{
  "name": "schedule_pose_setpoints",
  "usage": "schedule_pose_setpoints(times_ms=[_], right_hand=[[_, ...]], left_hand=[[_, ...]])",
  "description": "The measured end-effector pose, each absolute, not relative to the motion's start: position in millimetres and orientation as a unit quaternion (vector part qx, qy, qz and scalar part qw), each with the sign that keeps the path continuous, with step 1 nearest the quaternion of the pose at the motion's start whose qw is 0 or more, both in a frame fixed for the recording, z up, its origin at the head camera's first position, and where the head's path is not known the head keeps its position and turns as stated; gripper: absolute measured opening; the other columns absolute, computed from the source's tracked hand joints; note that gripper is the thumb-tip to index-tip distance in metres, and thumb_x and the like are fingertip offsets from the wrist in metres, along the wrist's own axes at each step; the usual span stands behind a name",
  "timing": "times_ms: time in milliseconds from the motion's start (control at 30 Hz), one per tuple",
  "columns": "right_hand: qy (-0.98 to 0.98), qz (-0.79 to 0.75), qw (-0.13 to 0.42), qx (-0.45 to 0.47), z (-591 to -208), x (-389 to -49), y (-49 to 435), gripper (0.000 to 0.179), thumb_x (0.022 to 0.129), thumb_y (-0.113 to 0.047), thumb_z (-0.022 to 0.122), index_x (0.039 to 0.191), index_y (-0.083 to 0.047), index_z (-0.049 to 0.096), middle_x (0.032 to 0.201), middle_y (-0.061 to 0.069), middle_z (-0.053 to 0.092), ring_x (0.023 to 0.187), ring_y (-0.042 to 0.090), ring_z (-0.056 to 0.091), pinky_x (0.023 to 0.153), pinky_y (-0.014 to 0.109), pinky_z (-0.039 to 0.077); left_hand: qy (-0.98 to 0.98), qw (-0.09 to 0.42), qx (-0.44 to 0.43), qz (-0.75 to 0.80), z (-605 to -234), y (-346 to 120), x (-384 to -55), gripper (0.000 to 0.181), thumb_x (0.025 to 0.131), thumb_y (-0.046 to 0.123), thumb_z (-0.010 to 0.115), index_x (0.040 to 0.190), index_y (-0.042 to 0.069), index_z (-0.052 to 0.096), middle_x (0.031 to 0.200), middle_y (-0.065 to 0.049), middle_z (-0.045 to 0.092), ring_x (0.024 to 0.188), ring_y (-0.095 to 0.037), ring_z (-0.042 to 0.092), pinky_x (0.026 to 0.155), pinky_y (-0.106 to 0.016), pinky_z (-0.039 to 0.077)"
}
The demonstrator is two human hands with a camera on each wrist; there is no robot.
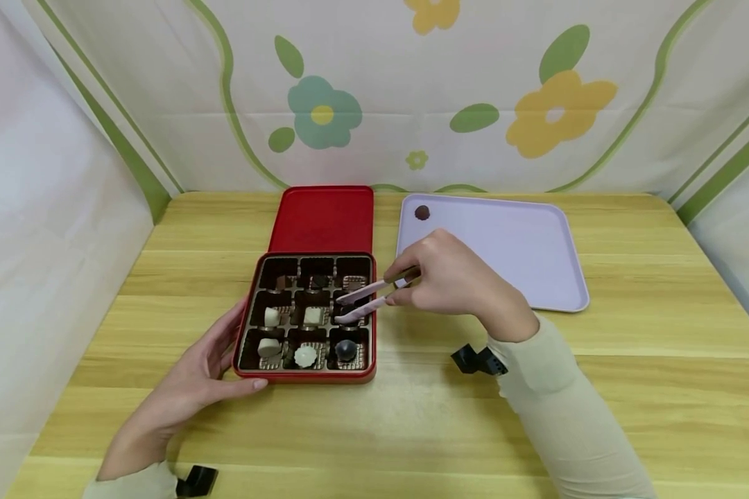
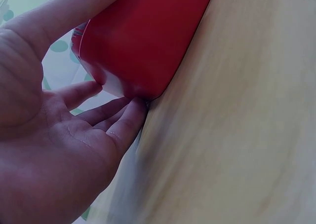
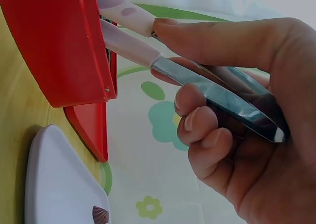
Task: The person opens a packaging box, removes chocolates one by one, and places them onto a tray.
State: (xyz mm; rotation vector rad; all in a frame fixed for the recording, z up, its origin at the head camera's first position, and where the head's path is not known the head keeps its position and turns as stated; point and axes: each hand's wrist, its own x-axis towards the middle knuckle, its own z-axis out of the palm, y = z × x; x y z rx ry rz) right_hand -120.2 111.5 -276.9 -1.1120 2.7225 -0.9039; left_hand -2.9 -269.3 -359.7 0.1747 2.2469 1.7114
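A red tin [image 1: 306, 378] with a divided insert holds several chocolates, among them a white flower-shaped one [image 1: 305, 356] and a dark round one [image 1: 346, 349]. My left hand [image 1: 193, 378] grips the tin's near left corner, thumb along the front wall and fingers at the left side. My right hand [image 1: 446, 277] holds pale-tipped metal tongs [image 3: 129, 44] between thumb and fingers. In the head view the tong tips lie apart over the middle right compartment, around a dark piece partly hidden there.
Behind the tin lies its red lid [image 1: 324, 218]. A pale lilac tray [image 1: 512, 239] sits at the back right, with one brown chocolate [image 1: 422, 212] in its far left corner. A floral cloth [image 1: 387, 76] hangs behind the wooden table [image 1: 412, 430].
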Motion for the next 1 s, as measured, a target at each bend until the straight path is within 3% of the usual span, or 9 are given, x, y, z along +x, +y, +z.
schedule_pose_setpoints(times_ms=[333, 667, 867, 1000], right_hand=[[0.872, -0.370, 0.026, -0.318, -287.2, -113.5, 123.4, 0.016, 0.078, -0.013, 0.094, 0.093, -0.014, 0.089, 0.079, -0.008, 0.081, 0.062, 0.006, 0.062, 0.057, 0.024, 0.049], [0.872, -0.412, 0.037, -0.260, -296.9, -112.2, 136.7, 0.018, 0.079, -0.013, 0.095, 0.096, -0.016, 0.089, 0.086, -0.001, 0.084, 0.069, 0.009, 0.071, 0.064, 0.024, 0.055], [0.864, -0.430, 0.036, -0.257, -303.3, -116.0, 140.4, 0.019, 0.079, -0.012, 0.096, 0.096, -0.016, 0.089, 0.083, -0.005, 0.083, 0.071, 0.010, 0.071, 0.064, 0.022, 0.056], [0.861, -0.439, 0.045, -0.251, -304.6, -116.8, 139.8, 0.019, 0.079, -0.013, 0.096, 0.096, -0.018, 0.089, 0.085, -0.004, 0.083, 0.073, 0.011, 0.071, 0.066, 0.022, 0.056]], left_hand=[[0.785, 0.159, 0.056, 0.596, -358.9, -269.1, -2.6, 0.123, 0.082, 0.001, 0.089, 0.174, 0.031, 0.013, 0.181, -0.014, 0.017, 0.164, -0.043, 0.018, 0.113, -0.002, 0.033], [0.779, 0.157, 0.059, 0.605, -359.2, -267.4, -3.5, 0.121, 0.083, 0.000, 0.089, 0.174, 0.030, 0.015, 0.179, -0.016, 0.022, 0.162, -0.025, 0.031, 0.114, -0.004, 0.036], [0.790, 0.150, 0.080, 0.589, -352.7, -267.1, -5.0, 0.121, 0.082, -0.002, 0.089, 0.174, 0.026, 0.015, 0.179, -0.018, 0.022, 0.160, -0.046, 0.025, 0.112, -0.004, 0.037], [0.796, 0.148, 0.092, 0.579, -346.5, -266.3, -8.0, 0.123, 0.080, -0.003, 0.090, 0.174, 0.024, 0.014, 0.179, -0.019, 0.021, 0.158, -0.051, 0.024, 0.110, -0.003, 0.037]])
